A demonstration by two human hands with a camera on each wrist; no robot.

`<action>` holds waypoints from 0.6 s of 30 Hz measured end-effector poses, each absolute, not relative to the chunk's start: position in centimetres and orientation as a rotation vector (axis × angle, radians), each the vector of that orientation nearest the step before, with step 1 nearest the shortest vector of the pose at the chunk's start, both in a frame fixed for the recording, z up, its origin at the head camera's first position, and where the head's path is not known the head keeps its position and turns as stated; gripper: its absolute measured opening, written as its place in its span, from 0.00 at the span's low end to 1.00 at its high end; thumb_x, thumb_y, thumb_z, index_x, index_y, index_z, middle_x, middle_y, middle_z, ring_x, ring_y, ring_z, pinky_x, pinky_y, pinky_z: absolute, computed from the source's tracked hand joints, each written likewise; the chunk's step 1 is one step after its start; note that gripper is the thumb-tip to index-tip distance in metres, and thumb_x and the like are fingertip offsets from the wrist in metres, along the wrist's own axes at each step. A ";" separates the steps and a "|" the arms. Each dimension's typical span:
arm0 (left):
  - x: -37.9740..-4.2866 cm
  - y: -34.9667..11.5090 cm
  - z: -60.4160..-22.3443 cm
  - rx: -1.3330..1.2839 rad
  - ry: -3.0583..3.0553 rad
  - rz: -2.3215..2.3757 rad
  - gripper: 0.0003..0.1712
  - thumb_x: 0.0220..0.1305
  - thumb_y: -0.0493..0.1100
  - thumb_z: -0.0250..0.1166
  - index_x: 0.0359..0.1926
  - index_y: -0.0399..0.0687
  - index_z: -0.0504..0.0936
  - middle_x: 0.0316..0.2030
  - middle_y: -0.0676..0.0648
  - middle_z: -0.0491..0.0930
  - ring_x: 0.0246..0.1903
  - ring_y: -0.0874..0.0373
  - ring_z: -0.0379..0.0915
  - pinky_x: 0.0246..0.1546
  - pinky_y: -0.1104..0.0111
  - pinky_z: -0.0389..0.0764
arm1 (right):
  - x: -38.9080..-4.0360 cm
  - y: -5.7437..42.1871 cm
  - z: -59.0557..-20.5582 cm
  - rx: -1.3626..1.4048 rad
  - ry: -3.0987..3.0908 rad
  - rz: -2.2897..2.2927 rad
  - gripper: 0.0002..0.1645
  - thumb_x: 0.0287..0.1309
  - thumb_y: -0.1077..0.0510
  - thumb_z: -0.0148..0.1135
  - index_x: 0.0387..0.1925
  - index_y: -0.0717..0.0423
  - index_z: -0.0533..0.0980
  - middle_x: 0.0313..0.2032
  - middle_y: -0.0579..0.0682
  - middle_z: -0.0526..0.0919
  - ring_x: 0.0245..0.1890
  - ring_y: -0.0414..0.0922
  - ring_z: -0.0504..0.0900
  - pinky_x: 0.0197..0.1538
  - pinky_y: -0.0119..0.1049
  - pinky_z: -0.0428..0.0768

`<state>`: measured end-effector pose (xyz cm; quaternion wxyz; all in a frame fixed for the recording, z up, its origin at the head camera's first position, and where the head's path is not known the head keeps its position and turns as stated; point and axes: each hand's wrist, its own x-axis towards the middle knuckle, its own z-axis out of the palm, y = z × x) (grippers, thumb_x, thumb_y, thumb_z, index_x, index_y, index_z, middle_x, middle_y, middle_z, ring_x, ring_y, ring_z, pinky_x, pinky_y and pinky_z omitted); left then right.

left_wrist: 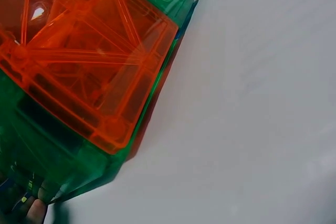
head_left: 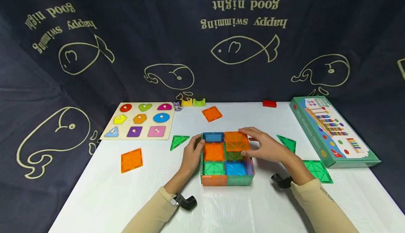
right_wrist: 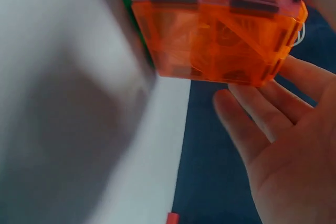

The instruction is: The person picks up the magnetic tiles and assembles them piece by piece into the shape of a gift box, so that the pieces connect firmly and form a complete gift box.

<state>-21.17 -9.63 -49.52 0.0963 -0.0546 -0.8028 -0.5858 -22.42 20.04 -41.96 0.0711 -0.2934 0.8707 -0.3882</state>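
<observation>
Seemingly seating it, the right hand point(head_left: 266, 146), thumb and fingers apart, spans a translucent orange plastic square point(head_left: 237, 141) atop the multicoloured plastic-tile box point(head_left: 214, 181) (left hand point(head_left: 191, 155) lying uncurled alongside); edges likely need aligning.

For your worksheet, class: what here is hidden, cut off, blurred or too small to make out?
- Head view: the small purple object beside the cream rectangular puzzle board; too small to identify.
- Head view: part of the green square plastic tile, behind the right forearm.
- Left wrist view: most of the left hand, cut off at the lower-left corner.
- Right wrist view: part of the right hand, behind the orange translucent plastic panel.
</observation>
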 end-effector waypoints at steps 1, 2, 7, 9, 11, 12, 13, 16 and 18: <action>-21.2 -9.6 -49.5 -0.162 -2.379 -1.736 0.26 0.71 0.58 0.51 0.61 0.50 0.74 0.54 0.50 0.78 0.50 0.56 0.74 0.54 0.59 0.73 | -22.4 20.0 -42.2 -0.873 2.612 -1.191 0.45 0.52 0.40 0.70 0.69 0.41 0.63 0.66 0.43 0.63 0.63 0.45 0.65 0.60 0.49 0.70; -21.1 -9.6 -49.5 -0.160 -2.380 -1.736 0.26 0.71 0.58 0.51 0.61 0.50 0.74 0.54 0.50 0.78 0.50 0.56 0.74 0.54 0.59 0.73 | -22.3 20.0 -42.3 -0.863 2.603 -1.223 0.44 0.52 0.41 0.70 0.68 0.42 0.63 0.66 0.43 0.63 0.63 0.45 0.65 0.60 0.49 0.70; -21.1 -9.6 -49.5 -0.167 -2.386 -1.725 0.27 0.71 0.59 0.51 0.61 0.50 0.73 0.54 0.50 0.77 0.50 0.56 0.74 0.54 0.59 0.73 | -22.1 19.8 -42.8 -0.816 2.604 -1.326 0.44 0.49 0.42 0.73 0.66 0.43 0.66 0.64 0.43 0.66 0.62 0.43 0.67 0.60 0.47 0.70; -21.0 -9.6 -49.5 -0.165 -2.392 -1.723 0.27 0.71 0.60 0.50 0.61 0.51 0.73 0.54 0.51 0.77 0.51 0.57 0.73 0.54 0.59 0.72 | -22.1 19.8 -42.8 -0.801 2.596 -1.345 0.44 0.50 0.45 0.73 0.67 0.44 0.65 0.65 0.44 0.65 0.63 0.45 0.66 0.60 0.46 0.70; -21.0 -9.6 -49.4 -0.160 -2.396 -1.721 0.27 0.71 0.60 0.51 0.61 0.51 0.73 0.54 0.51 0.77 0.51 0.57 0.73 0.55 0.59 0.72 | -21.9 19.8 -42.6 -0.782 2.566 -1.366 0.44 0.51 0.49 0.73 0.68 0.47 0.64 0.67 0.47 0.64 0.65 0.47 0.64 0.61 0.47 0.69; -21.0 -9.5 -49.4 -0.159 -2.396 -1.721 0.27 0.71 0.60 0.51 0.61 0.50 0.73 0.55 0.51 0.77 0.51 0.57 0.73 0.55 0.59 0.72 | -21.7 19.7 -42.4 -0.773 2.550 -1.376 0.44 0.52 0.50 0.73 0.69 0.48 0.63 0.67 0.49 0.63 0.65 0.48 0.63 0.61 0.48 0.68; -21.0 -9.6 -49.4 -0.158 -2.395 -1.721 0.27 0.71 0.60 0.51 0.62 0.50 0.73 0.55 0.50 0.77 0.51 0.56 0.73 0.55 0.59 0.72 | -21.5 19.6 -42.1 -0.764 2.533 -1.386 0.45 0.52 0.52 0.72 0.69 0.50 0.62 0.68 0.51 0.62 0.66 0.49 0.62 0.61 0.48 0.68; -21.0 -9.5 -49.4 -0.153 -2.389 -1.719 0.27 0.71 0.59 0.51 0.61 0.50 0.73 0.54 0.50 0.77 0.51 0.56 0.73 0.55 0.59 0.72 | -20.7 19.2 -40.8 -0.745 2.503 -1.394 0.45 0.54 0.55 0.71 0.70 0.54 0.61 0.69 0.54 0.60 0.67 0.52 0.60 0.60 0.48 0.68; -21.0 -9.5 -49.4 -0.154 -2.391 -1.719 0.27 0.71 0.60 0.51 0.61 0.50 0.73 0.54 0.50 0.77 0.51 0.56 0.73 0.55 0.59 0.72 | -20.1 19.0 -40.1 -0.743 2.503 -1.394 0.45 0.55 0.55 0.70 0.70 0.57 0.60 0.69 0.56 0.60 0.67 0.53 0.60 0.60 0.48 0.68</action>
